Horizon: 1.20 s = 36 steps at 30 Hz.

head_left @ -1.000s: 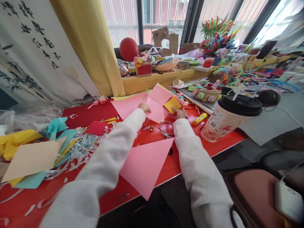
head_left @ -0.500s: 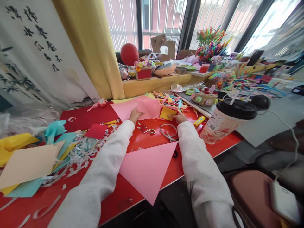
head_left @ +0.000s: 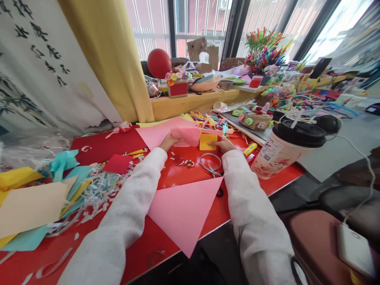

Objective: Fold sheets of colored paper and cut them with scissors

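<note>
My left hand (head_left: 169,141) is closed on the edge of a folded piece of pink paper (head_left: 187,135). In my right hand (head_left: 226,145) is a small yellow paper square (head_left: 207,142), pinched beside the pink paper's right end. Below the hands, a small red coiled item (head_left: 178,160) and gold-coloured bells (head_left: 189,163) lie on the red table. A metal ring (head_left: 210,155) rests next to my right wrist, over scissors (head_left: 213,172). A large pink paper triangle (head_left: 185,211) lies between my forearms, its tip past the table's edge.
A lidded paper cup (head_left: 285,148) stands right of my right arm, near a yellow tube (head_left: 249,149). Paper shreds (head_left: 102,192) and coloured sheets (head_left: 32,206) cover the left side. Behind the hands is another pink sheet (head_left: 154,130); a flower-trimmed basket (head_left: 255,119) sits farther right.
The folded pink paper has been lowered and flattened between the hands. The yellow square has turned to face me more squarely. The camera view has shifted slightly.
</note>
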Each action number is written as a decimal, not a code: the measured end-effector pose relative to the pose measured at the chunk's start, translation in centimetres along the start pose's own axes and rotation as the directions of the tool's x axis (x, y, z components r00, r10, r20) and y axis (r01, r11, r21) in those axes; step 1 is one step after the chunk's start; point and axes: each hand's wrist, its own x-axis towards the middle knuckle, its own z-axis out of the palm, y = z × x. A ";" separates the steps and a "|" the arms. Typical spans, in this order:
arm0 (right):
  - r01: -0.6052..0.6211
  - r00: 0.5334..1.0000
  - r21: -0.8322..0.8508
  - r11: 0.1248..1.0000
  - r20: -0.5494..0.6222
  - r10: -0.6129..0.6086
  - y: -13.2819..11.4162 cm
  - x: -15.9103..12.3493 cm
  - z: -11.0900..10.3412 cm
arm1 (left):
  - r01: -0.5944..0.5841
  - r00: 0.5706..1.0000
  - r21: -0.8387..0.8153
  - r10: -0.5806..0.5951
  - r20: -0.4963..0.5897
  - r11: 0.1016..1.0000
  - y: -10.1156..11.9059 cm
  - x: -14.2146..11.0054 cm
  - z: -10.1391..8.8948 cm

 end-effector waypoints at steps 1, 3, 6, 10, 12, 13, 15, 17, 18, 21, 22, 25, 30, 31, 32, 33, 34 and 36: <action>0.005 1.000 0.001 1.000 -0.003 -0.005 0.0 -0.1 0.0 | 0.002 1.000 -0.023 -0.001 0.020 1.000 0.2 -0.1 0.1; 0.013 1.000 0.003 1.000 -0.004 -0.013 -0.1 -0.3 0.1 | -0.001 0.999 -0.052 0.003 0.041 0.999 0.4 -0.4 0.2; 0.027 1.000 0.006 1.000 -0.006 -0.027 -0.4 -0.5 0.4 | -0.003 0.999 -0.084 0.007 0.050 0.996 0.6 -0.6 0.4; 0.077 0.997 0.009 0.997 -0.031 -0.076 -0.8 -0.4 0.8 | 0.021 0.997 -0.103 -0.013 0.072 0.994 0.7 -0.8 0.5; 0.096 0.995 0.004 0.995 -0.035 -0.096 -0.7 -0.1 0.8 | 0.016 0.998 -0.108 -0.010 0.055 0.994 0.6 -0.7 0.5; 0.098 0.995 -0.002 0.995 -0.032 -0.098 -0.5 0.0 0.7 | 0.011 0.999 -0.109 -0.007 0.038 0.994 0.6 -0.6 0.5; 0.089 0.996 -0.020 0.996 -0.015 -0.089 -0.2 0.3 0.5 | 0.005 1.000 -0.105 -0.005 0.002 0.994 0.4 -0.3 0.3; 0.074 0.997 -0.040 0.996 0.005 -0.074 0.1 0.5 0.3 | 0.008 1.000 -0.099 -0.011 -0.022 0.995 0.1 -0.1 0.1; 0.069 0.998 -0.049 0.996 0.014 -0.068 0.2 0.5 0.3 | 0.012 0.999 -0.097 -0.015 -0.030 0.995 -0.1 0.0 0.1; 0.054 0.998 -0.069 0.996 0.040 -0.051 0.3 0.5 0.2 | 0.029 0.998 -0.095 -0.034 -0.051 0.995 -0.6 0.2 0.0; 0.049 0.998 -0.076 0.996 0.048 -0.045 0.3 0.5 0.2 | 0.037 0.997 -0.097 -0.043 -0.057 0.995 -0.7 0.2 0.0; 0.037 0.997 -0.093 0.995 0.071 -0.030 0.3 0.5 0.2 | 0.057 0.996 -0.107 -0.064 -0.067 0.993 -0.9 0.1 0.2; 0.027 0.999 -0.121 0.992 0.047 -0.022 0.7 0.5 -0.1 | 0.063 0.998 -0.098 -0.065 -0.020 0.993 -0.8 -0.2 0.5; 0.032 0.999 -0.125 0.992 0.026 -0.029 0.7 0.5 -0.1 | 0.065 0.998 -0.092 -0.066 -0.012 0.994 -0.7 -0.2 0.5; 0.040 0.999 -0.129 0.991 0.001 -0.040 0.7 0.6 -0.2 | 0.067 0.998 -0.086 -0.068 -0.012 0.994 -0.5 -0.2 0.4; 0.052 0.998 -0.133 0.990 -0.026 -0.056 0.5 0.7 -0.2 | 0.067 0.997 -0.081 -0.069 -0.020 0.994 -0.2 -0.2 0.3; 0.068 0.996 -0.136 0.988 -0.054 -0.076 0.3 0.8 -0.2 | 0.067 0.997 -0.075 -0.070 -0.033 0.995 0.2 0.0 0.1; 0.106 0.987 -0.143 0.984 -0.107 -0.121 -0.4 1.2 -0.1 | 0.074 0.995 -0.064 -0.078 -0.059 0.995 1.2 0.3 -0.1</action>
